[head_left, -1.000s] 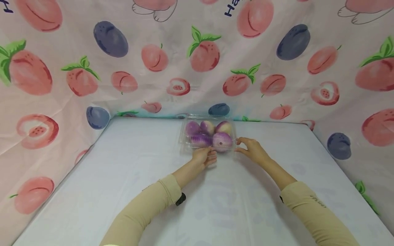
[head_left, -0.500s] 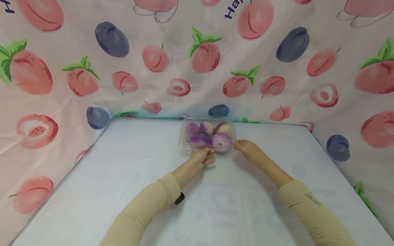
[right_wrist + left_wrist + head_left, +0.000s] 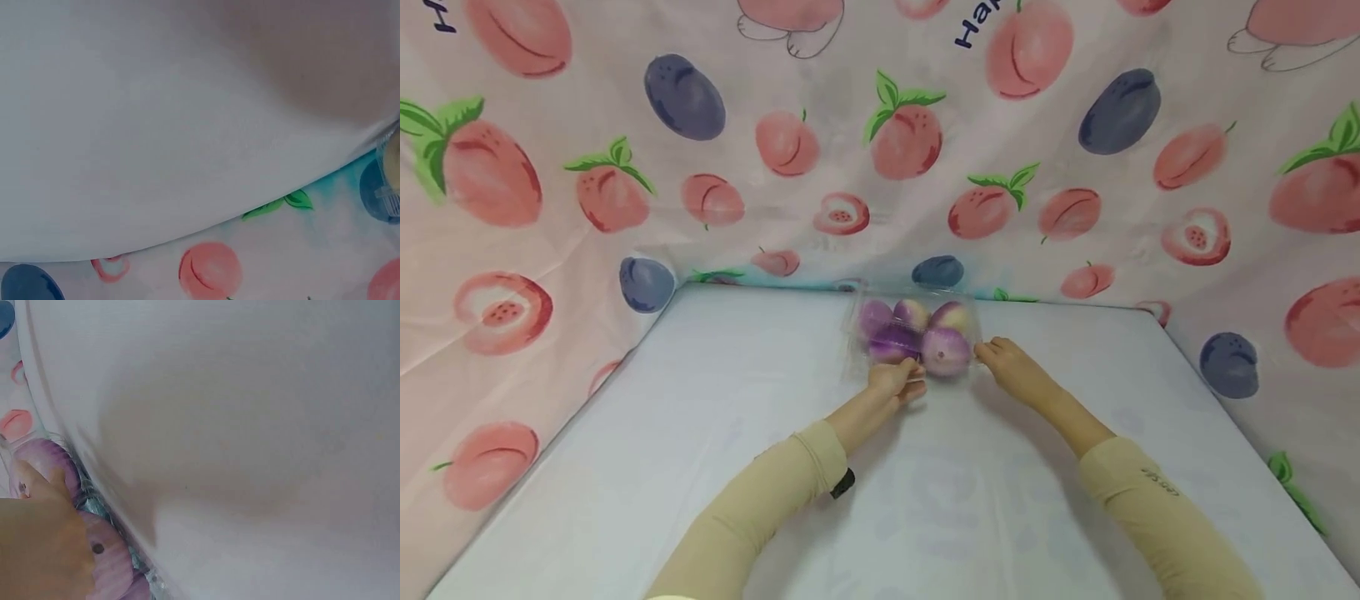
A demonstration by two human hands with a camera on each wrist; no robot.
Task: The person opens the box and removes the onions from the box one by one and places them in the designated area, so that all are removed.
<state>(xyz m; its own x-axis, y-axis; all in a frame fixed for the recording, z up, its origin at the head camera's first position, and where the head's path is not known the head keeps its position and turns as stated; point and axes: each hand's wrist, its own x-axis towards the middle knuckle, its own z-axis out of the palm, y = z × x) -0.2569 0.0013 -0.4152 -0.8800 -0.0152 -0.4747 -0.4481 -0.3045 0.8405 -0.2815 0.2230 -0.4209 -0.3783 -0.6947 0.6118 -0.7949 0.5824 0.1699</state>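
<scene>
Near the back of the table sits a clear plastic clamshell box (image 3: 854, 346) holding several round purple-and-cream vegetables (image 3: 947, 351). My left hand (image 3: 895, 382) pinches the box's front edge between thumb and forefinger, the other fingers loosely extended below. At the right side, my right hand (image 3: 1011, 367) pinches the box's edge with thumb and fingertips. In the left wrist view, the left hand (image 3: 47, 544) covers part of the box and of the purple vegetables (image 3: 109, 553). Only a corner of the box (image 3: 389, 187) shows in the right wrist view, and the right hand is outside it.
A white cloth covers the table (image 3: 760, 367). Behind it and at both sides rises a fruit-printed curtain (image 3: 850, 158), whose lower edge meets the table close behind the box. A small black object (image 3: 843, 483) shows at the left wrist cuff.
My right hand's thumb and fingers, spread apart at the box's right edge, have closed on that edge. The left hand stays at the front. The head view has shifted slightly.
</scene>
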